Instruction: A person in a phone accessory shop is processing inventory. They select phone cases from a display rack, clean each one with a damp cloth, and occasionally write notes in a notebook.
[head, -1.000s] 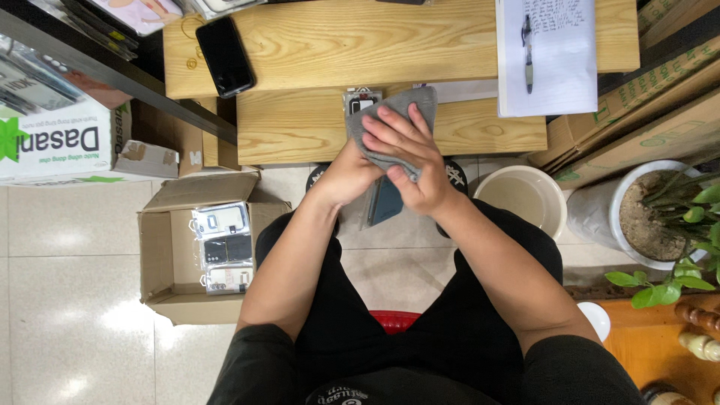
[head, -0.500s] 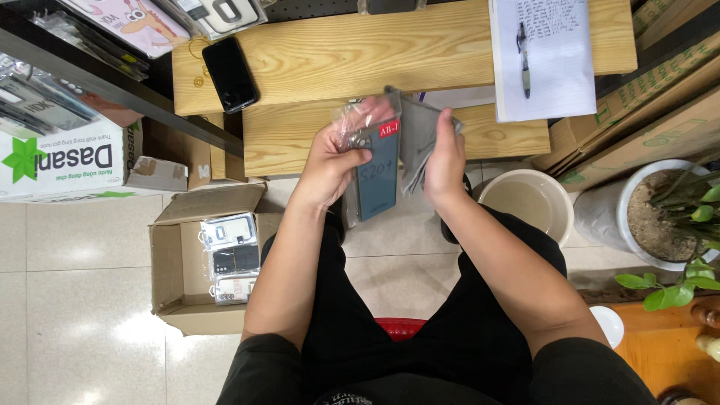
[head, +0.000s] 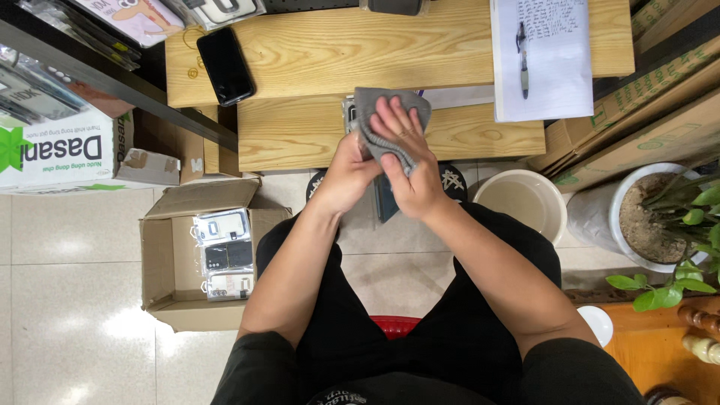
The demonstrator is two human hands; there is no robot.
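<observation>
Head view: the step in hand looks like wiping a packaged case [head: 384,201] with a grey cloth [head: 390,120]. The left hand [head: 346,176] grips the case from the left side, fingers clamped around its edge (most of it is hidden behind the hands, so only a dark lower part and a sliver near the top show). The right hand [head: 409,161] lies flat over the cloth, fingers spread a little and pressing it against the case's face. The case is held upright in the air, just in front of the lower wooden bench [head: 300,135], above the person's lap. As a judgement, the next move calls for steady pressure from the right hand while the left keeps the case from twisting. To the left on the floor stands an open box [head: 161,262] holding more packaged cases. A black phone [head: 225,66] lies on the upper bench, well apart from the hands.
</observation>
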